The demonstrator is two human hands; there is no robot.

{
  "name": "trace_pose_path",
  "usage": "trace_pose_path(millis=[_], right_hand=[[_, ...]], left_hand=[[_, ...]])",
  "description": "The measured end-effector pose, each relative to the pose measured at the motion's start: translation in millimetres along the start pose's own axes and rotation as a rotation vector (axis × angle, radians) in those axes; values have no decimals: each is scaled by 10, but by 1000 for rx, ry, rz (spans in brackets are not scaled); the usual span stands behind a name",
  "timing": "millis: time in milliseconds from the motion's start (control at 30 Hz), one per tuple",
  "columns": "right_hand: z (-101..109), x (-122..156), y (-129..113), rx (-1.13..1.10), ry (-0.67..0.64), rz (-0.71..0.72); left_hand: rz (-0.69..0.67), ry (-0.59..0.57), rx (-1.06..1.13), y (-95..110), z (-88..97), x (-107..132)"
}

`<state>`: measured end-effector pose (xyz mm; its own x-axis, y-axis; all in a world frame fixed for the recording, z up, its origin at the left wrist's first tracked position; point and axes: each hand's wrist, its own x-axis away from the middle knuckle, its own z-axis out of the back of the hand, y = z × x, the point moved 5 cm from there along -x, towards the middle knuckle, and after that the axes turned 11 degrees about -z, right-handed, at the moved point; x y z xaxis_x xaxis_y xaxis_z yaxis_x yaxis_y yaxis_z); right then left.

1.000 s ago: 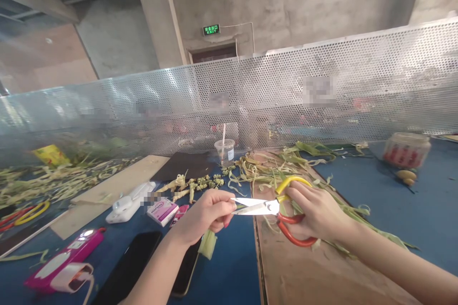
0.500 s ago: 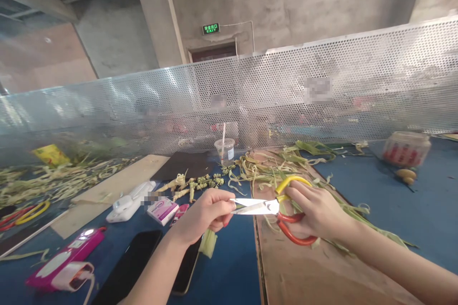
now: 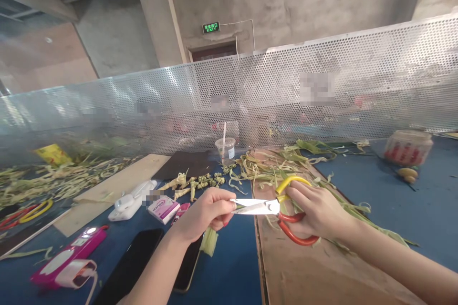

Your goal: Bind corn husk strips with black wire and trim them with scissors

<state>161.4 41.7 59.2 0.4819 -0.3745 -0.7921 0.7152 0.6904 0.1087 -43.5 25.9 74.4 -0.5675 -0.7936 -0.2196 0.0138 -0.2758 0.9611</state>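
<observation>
My right hand (image 3: 311,207) has its fingers through the yellow and red handles of a pair of scissors (image 3: 261,207). Their blades point left and stand slightly apart, with the tips right at the fingers of my left hand (image 3: 209,212). That hand is closed in a pinch around a green leaf strip (image 3: 239,208), a bit of which shows between the blades; the rest is hidden by the fingers. Under the left hand a pale green leaf piece (image 3: 209,242) shows; whether it belongs to the same strip I cannot tell. Just beyond lie several knotted leaf pieces (image 3: 200,183).
Loose leaf strips (image 3: 282,162) spread over a brown board (image 3: 304,276). Two phones (image 3: 132,262), a pink device (image 3: 67,257), a small box (image 3: 163,208) and a white gadget (image 3: 130,200) lie left. A plastic cup (image 3: 225,150) and a jar (image 3: 408,147) stand before a perforated metal screen (image 3: 279,90).
The scissor blades have closed slightly toward each other around the strip. Both hands stay in nearly the same place; the view has shifted very slightly.
</observation>
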Motion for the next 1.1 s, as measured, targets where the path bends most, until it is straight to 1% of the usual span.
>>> trace_pose_path(millis=[533,833,1100], right_hand=[[-49,49,38,-10,-60,22],[-22,26,26,-23,-44,29],[-20,26,21,-10,-30,31]], left_hand=[[-3,-9,2,-2,-16,-2],[-16,-34,94,-1,-9,3],[-6,-25,154,-18,-16,2]])
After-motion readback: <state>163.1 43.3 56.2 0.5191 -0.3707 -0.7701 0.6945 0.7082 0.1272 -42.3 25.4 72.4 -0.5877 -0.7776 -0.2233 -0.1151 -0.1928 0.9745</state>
